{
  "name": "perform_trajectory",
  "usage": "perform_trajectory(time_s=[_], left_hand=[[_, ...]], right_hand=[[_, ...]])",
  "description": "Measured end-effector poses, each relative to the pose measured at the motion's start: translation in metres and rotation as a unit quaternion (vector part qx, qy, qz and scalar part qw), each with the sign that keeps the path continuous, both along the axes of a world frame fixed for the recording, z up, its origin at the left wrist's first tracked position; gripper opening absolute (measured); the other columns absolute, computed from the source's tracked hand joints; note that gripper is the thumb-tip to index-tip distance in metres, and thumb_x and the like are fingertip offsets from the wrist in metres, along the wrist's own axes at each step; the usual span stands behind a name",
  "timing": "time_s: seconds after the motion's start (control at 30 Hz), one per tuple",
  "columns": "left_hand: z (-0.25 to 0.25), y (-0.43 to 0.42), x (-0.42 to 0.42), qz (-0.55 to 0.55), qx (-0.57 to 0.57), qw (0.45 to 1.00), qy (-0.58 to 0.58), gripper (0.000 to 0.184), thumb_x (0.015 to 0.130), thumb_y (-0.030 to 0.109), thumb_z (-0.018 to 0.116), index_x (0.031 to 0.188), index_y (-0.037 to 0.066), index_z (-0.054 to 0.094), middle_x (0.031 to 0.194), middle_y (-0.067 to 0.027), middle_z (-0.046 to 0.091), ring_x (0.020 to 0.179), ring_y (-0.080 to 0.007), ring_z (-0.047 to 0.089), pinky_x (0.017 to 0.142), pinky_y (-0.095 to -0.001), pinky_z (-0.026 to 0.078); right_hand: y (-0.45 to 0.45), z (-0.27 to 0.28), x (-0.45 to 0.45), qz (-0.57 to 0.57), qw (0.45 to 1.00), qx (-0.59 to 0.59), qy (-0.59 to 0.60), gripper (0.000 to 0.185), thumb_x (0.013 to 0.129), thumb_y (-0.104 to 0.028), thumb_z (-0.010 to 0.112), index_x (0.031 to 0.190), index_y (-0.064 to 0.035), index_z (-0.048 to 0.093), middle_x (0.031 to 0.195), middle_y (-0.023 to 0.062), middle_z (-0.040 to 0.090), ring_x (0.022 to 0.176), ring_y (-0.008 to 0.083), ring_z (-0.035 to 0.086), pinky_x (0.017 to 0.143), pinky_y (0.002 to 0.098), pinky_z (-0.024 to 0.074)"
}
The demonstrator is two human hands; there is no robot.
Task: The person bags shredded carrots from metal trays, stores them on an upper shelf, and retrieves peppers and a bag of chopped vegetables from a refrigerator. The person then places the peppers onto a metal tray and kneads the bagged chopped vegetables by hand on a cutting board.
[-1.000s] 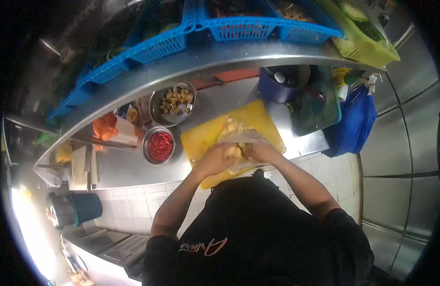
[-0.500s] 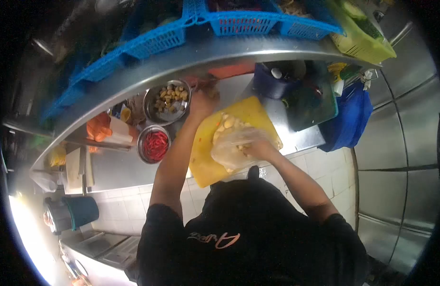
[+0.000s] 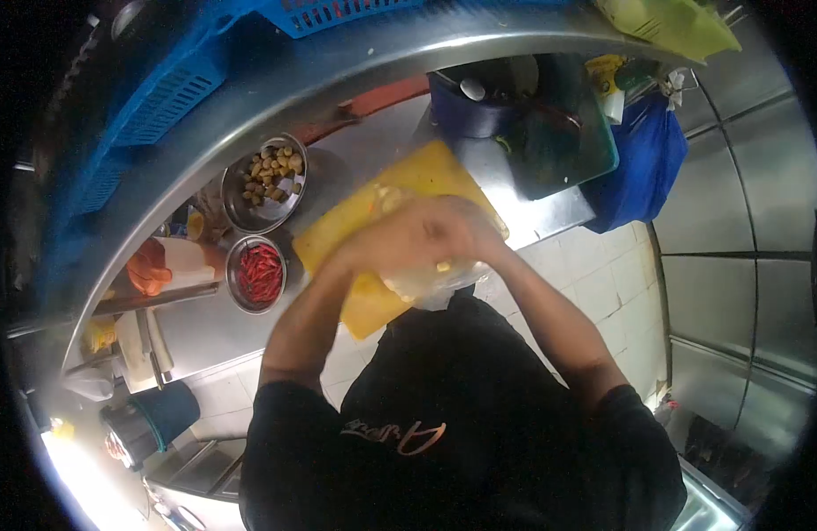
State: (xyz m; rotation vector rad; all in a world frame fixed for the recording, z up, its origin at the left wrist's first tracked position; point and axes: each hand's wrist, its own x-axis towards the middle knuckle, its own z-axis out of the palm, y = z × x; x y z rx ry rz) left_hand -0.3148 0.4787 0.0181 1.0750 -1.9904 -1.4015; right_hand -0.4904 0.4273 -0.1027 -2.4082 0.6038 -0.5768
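Over the yellow cutting board [image 3: 324, 243], my left hand [image 3: 391, 237] and my right hand [image 3: 469, 232] come together, overlapping and smeared by motion. A clear plastic bag [image 3: 431, 290] hangs below them, against my right hand, which appears to grip it. Pale yellowish pieces [image 3: 443, 266] show at the bag, and more lie on the board, partly covered by my hands. The fingers of my left hand are too blurred to read.
Left of the board stand a steel bowl [image 3: 228, 205] of brownish chunks and a smaller bowl [image 3: 281, 281] of red chillies. A knife [image 3: 148, 345] lies at the far left. A dark pot [image 3: 462, 111] and a green tray [image 3: 608, 164] stand at the right. A metal shelf edge [image 3: 364, 73] overhangs.
My left hand has come back from beyond the steel bowl to meet my right hand over the board. The bag sits lower and is more hidden. The view has shifted.
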Motion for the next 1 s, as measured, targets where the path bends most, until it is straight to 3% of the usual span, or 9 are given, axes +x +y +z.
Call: perform_trajectory(time_s=[0.03,0.1,0.17,0.33,0.6,0.73,0.83,0.9,1.0], left_hand=[[-0.007,0.019,-0.011,-0.109,0.012,0.994,-0.024,0.024,0.088,0.021,0.047,0.097,0.006,0.064,0.098,-0.0162,0.063,0.091,-0.0275,0.060,0.079,-0.0372,0.047],[-0.065,0.038,-0.008,0.088,0.015,0.970,-0.227,0.026,0.088,0.024,0.050,0.102,0.006,0.062,0.098,-0.0174,0.063,0.091,-0.0304,0.061,0.080,-0.0408,0.047],[-0.087,0.048,0.000,0.195,0.019,0.921,-0.337,0.030,0.086,0.026,0.052,0.106,0.006,0.060,0.099,-0.0187,0.062,0.091,-0.0339,0.060,0.079,-0.0444,0.047],[-0.076,0.054,-0.008,0.188,0.021,0.906,-0.378,0.040,0.082,0.028,0.058,0.114,0.005,0.056,0.104,-0.0226,0.060,0.090,-0.0417,0.058,0.077,-0.0487,0.046],[-0.103,0.043,-0.011,0.224,-0.025,0.929,-0.293,0.049,0.073,0.025,0.066,0.114,0.003,0.054,0.110,-0.0247,0.056,0.102,-0.0392,0.054,0.085,-0.0441,0.045],[-0.117,0.043,-0.015,0.283,-0.098,0.904,-0.306,0.042,0.072,0.025,0.067,0.107,0.003,0.058,0.107,-0.0221,0.059,0.099,-0.0386,0.056,0.083,-0.0438,0.045],[-0.081,0.033,-0.020,0.195,0.069,0.889,-0.410,0.038,0.073,0.027,0.064,0.105,0.006,0.060,0.099,-0.0195,0.062,0.093,-0.0382,0.059,0.080,-0.0448,0.047],[-0.090,0.032,-0.020,0.218,0.024,0.896,-0.386,0.037,0.074,0.029,0.063,0.104,0.007,0.061,0.094,-0.0188,0.063,0.089,-0.0379,0.060,0.078,-0.0455,0.047],[-0.100,0.029,-0.018,0.200,0.004,0.901,-0.384,0.036,0.075,0.030,0.061,0.102,0.008,0.062,0.093,-0.0186,0.064,0.087,-0.0373,0.061,0.077,-0.0460,0.048]], right_hand=[[-0.011,-0.001,0.002,0.008,1.000,0.003,0.006,0.025,0.073,-0.012,0.056,0.095,-0.0074,0.065,0.106,0.0131,0.061,0.105,0.0313,0.053,0.094,0.0378,0.0411],[-0.012,0.024,0.006,0.018,0.989,0.060,0.136,0.028,0.074,-0.011,0.056,0.101,-0.0074,0.064,0.109,0.0153,0.059,0.110,0.0327,0.050,0.095,0.0398,0.0395],[0.002,0.004,0.007,0.016,0.994,0.011,0.110,0.031,0.075,-0.012,0.055,0.106,-0.0080,0.062,0.111,0.0167,0.058,0.111,0.0328,0.050,0.095,0.0406,0.0390],[0.009,0.017,0.015,0.019,0.987,0.034,0.156,0.037,0.079,-0.014,0.054,0.114,-0.0060,0.056,0.116,0.0204,0.055,0.111,0.0325,0.050,0.095,0.0413,0.0378],[-0.008,0.011,-0.001,-0.007,0.938,0.193,0.289,0.042,0.076,-0.026,0.057,0.114,-0.0070,0.057,0.117,0.0178,0.056,0.107,0.0332,0.053,0.092,0.0410,0.0401],[0.004,0.016,0.001,-0.030,0.963,0.120,0.239,0.041,0.077,-0.025,0.057,0.114,-0.0098,0.057,0.115,0.0171,0.057,0.106,0.0321,0.053,0.091,0.0405,0.0406],[0.003,0.019,0.005,-0.012,0.975,0.065,0.210,0.040,0.077,-0.024,0.057,0.114,-0.0105,0.057,0.113,0.0162,0.058,0.105,0.0312,0.054,0.089,0.0406,0.0414],[0.003,0.014,0.003,0.005,0.980,0.002,0.201,0.040,0.077,-0.024,0.057,0.114,-0.0111,0.057,0.111,0.0154,0.059,0.103,0.0311,0.055,0.087,0.0414,0.0427],[0.000,0.011,0.012,0.006,0.947,-0.006,0.321,0.038,0.077,-0.022,0.057,0.113,-0.0111,0.058,0.110,0.0147,0.060,0.099,0.0314,0.058,0.085,0.0422,0.0447]])
